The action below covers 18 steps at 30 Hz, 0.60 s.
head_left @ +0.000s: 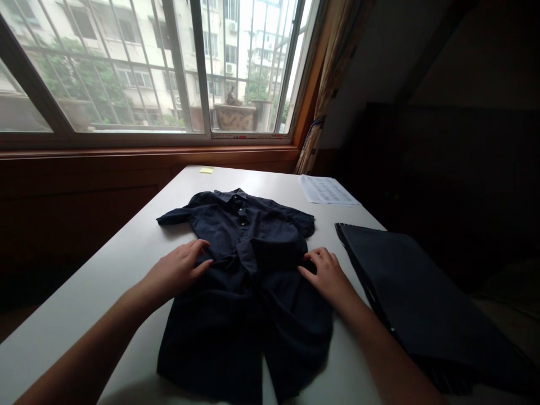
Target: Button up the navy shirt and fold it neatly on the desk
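Observation:
A dark navy short-sleeved shirt (248, 270) lies front up on the white table, its collar toward the window and its hem toward me. Some buttons show near the collar, and the lower front parts in a slit at the hem. Creases run across its middle. My left hand (185, 263) is at the shirt's left side, fingers apart and curved over the edge of the cloth. On the opposite side, my right hand (323, 270) has its thumb and fingers spread at the cloth's edge. Neither hand visibly pinches the fabric.
The white table (105, 281) reaches to the window wall. Printed papers (329, 190) lie at its far right, a yellow sticky note (206, 170) at the far edge. A large dark flat folder-like item (413, 281) lies along the right side. A tied curtain (314, 140) hangs beyond.

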Each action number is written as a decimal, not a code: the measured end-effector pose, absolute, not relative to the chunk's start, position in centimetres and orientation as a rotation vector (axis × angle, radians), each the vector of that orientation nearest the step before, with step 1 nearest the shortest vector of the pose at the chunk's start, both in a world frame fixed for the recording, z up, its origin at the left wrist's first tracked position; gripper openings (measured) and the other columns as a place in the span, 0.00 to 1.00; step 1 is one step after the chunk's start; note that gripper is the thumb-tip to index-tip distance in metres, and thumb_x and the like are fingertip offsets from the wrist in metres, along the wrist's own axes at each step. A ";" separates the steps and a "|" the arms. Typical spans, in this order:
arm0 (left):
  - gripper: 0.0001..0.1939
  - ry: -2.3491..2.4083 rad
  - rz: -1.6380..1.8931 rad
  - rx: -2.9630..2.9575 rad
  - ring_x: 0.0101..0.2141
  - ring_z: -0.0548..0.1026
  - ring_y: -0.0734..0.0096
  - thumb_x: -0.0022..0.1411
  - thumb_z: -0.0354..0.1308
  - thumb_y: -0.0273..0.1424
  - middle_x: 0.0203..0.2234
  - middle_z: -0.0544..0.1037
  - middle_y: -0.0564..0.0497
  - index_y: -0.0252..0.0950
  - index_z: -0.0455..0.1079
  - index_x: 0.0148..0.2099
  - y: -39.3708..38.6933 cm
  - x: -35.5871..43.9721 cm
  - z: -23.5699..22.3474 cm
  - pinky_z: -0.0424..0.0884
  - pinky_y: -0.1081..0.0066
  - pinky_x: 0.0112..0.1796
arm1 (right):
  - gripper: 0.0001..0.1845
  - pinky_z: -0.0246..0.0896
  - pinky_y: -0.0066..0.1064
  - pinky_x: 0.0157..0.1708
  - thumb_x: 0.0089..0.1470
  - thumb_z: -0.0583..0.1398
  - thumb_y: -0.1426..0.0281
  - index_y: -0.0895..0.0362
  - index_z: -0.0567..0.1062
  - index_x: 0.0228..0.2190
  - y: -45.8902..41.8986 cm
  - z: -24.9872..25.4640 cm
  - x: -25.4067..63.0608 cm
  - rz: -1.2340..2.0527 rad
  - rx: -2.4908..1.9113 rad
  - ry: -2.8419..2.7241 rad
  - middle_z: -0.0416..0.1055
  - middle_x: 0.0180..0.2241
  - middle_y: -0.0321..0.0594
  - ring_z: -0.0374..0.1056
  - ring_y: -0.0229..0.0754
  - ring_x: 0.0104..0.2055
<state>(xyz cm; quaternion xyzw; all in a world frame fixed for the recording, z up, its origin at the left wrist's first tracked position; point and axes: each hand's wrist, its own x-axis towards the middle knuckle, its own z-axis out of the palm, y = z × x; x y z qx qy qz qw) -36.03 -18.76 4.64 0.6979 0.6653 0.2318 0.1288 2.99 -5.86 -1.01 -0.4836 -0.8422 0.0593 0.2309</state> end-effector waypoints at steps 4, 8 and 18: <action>0.26 1.902 0.645 1.905 0.39 0.77 0.57 0.63 0.56 0.46 0.43 0.76 0.44 0.38 0.65 0.58 -21.8 -37.1 3.4 0.74 0.60 0.41 | 0.16 0.65 0.47 0.52 0.55 0.63 0.64 0.52 0.72 0.46 -5.8 -1.0 3.5 0.305 -1.299 -2.248 0.65 0.46 0.46 0.68 0.53 0.49; 0.27 1.795 0.799 1.796 0.39 0.76 0.61 0.63 0.57 0.39 0.47 0.72 0.43 0.39 0.61 0.62 -24.6 -36.6 1.9 0.76 0.61 0.39 | 0.20 0.62 0.44 0.57 0.54 0.62 0.68 0.52 0.72 0.50 -6.3 0.1 3.8 0.617 -1.265 -2.244 0.66 0.49 0.45 0.67 0.50 0.54; 0.29 1.684 1.123 1.270 0.38 0.78 0.60 0.63 0.60 0.45 0.49 0.72 0.46 0.48 0.60 0.64 -30.3 -38.3 7.1 0.79 0.62 0.35 | 0.20 0.73 0.42 0.44 0.58 0.61 0.58 0.51 0.75 0.50 -10.6 8.1 8.8 0.896 -1.240 -2.085 0.73 0.49 0.47 0.72 0.54 0.49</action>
